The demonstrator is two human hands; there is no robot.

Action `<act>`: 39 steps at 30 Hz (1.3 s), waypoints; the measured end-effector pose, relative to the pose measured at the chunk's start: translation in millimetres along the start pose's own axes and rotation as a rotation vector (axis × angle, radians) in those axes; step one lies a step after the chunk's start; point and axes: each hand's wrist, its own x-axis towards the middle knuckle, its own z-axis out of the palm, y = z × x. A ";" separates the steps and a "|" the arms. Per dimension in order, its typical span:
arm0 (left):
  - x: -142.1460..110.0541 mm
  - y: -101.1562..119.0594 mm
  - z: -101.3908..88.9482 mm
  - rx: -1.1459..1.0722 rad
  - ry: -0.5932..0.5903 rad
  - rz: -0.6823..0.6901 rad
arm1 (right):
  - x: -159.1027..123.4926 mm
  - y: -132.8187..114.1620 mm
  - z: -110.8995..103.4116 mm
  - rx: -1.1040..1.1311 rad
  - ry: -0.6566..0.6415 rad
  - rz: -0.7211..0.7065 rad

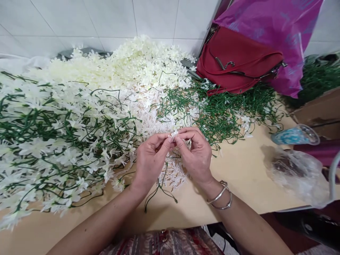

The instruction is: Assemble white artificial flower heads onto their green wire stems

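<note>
My left hand (152,156) and my right hand (195,154) meet over the middle of the table, thumbs and forefingers pinched together. Between the fingertips is a small white artificial flower (174,134), partly covered by them. A green plastic stem (166,191) with several branches hangs below my hands; whether it joins the flower is hidden. Beneath and behind my fingers lies a pile of thin white stamens (151,122). Left of my left hand is a large heap of white flowers on green stems (71,156). Bare green stems (221,117) lie tangled beyond my right hand.
Loose cream flower heads (143,58) are heaped against the tiled wall (156,17). A red handbag (236,58) and a purple plastic bag (287,32) stand at the back right. At the right lie a plastic cup (294,135), a clear plastic bag (300,173) and a cardboard box (318,109).
</note>
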 end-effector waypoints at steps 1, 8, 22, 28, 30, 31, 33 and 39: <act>0.4 0.6 0.6 -0.014 0.000 -0.002 | 0.1 -0.7 0.1 -0.009 0.009 -0.014; 3.9 0.2 -2.8 0.012 0.055 0.026 | -3.6 -2.4 2.9 -0.063 -0.054 -0.001; 7.7 -2.3 -5.6 -0.030 0.095 -0.039 | 5.4 4.4 -0.2 0.292 -0.015 0.269; 8.9 1.5 -7.1 -0.043 0.154 0.028 | 14.6 3.9 -14.3 0.250 -0.064 0.349; 9.6 2.7 -7.6 -0.025 0.160 0.036 | 17.6 5.6 -18.4 0.168 -0.051 0.311; 9.9 3.1 -7.8 -0.014 0.161 0.035 | 18.7 6.0 -20.0 0.140 -0.041 0.281; 10.0 3.5 -7.9 0.000 0.162 0.027 | 19.7 5.0 -21.8 0.121 -0.030 0.214; 5.2 4.2 -5.3 -0.013 0.080 -0.021 | 11.5 -5.2 -12.9 0.175 -0.012 0.076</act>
